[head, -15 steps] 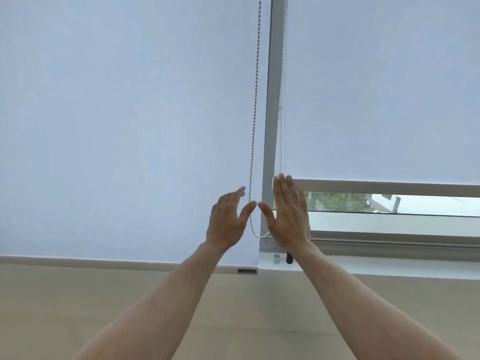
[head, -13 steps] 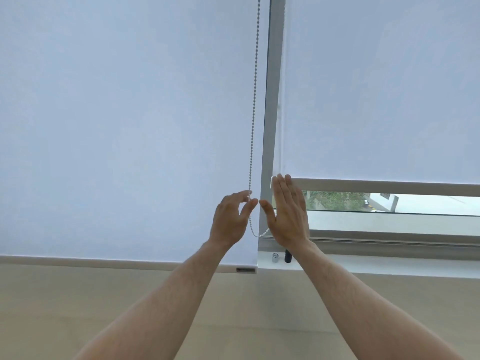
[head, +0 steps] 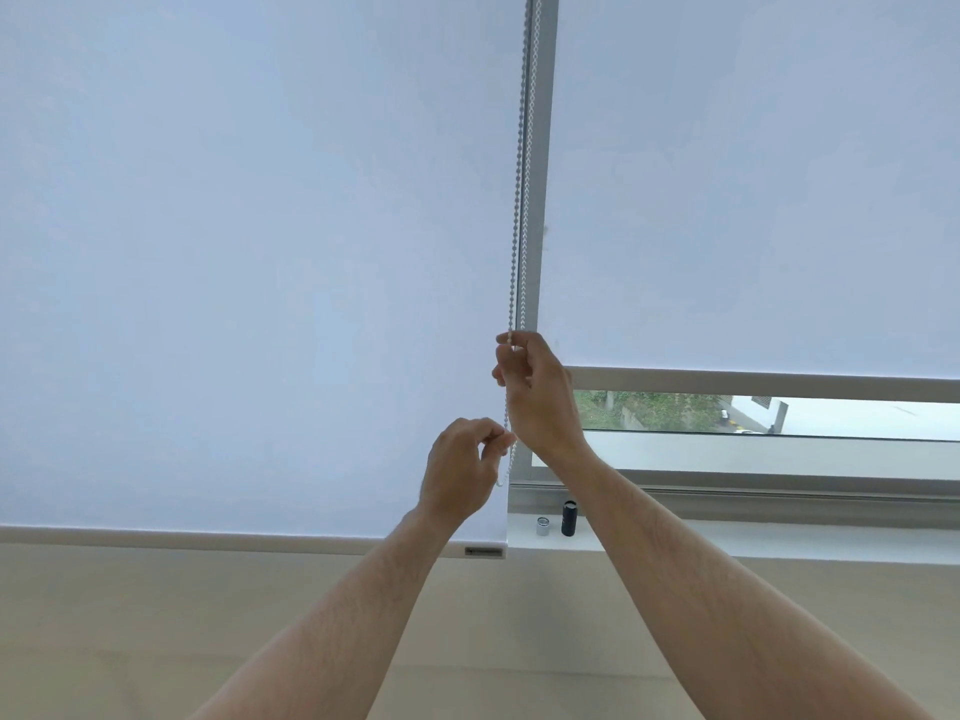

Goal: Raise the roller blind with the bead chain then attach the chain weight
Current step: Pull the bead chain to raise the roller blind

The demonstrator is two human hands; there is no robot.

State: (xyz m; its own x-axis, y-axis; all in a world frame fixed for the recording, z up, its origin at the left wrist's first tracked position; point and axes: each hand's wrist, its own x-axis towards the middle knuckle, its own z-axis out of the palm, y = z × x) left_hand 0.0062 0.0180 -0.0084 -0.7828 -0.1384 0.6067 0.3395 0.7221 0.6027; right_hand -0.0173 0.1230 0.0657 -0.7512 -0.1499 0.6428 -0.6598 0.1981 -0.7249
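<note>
A white bead chain [head: 519, 200] hangs in two strands along the window frame, between two white roller blinds. The left blind [head: 260, 252] reaches down to its bottom bar [head: 260, 540]. My right hand [head: 535, 392] pinches the chain high up, near the lower corner of the right blind [head: 753, 200]. Lower down, my left hand [head: 462, 470] pinches the chain close to the bottom of its loop. On the sill stand a small silver cylinder [head: 543, 526] and a black cylinder [head: 569, 518]; which of them is the chain weight I cannot tell.
The right blind's bottom bar [head: 753, 379] sits above a strip of open glass showing greenery outside. A white sill [head: 753, 543] runs under the window. Beige wall [head: 156, 641] fills the space below the blinds.
My right hand rose from beside the loop and closed on the chain higher up. My left hand's fingers closed on the chain lower down.
</note>
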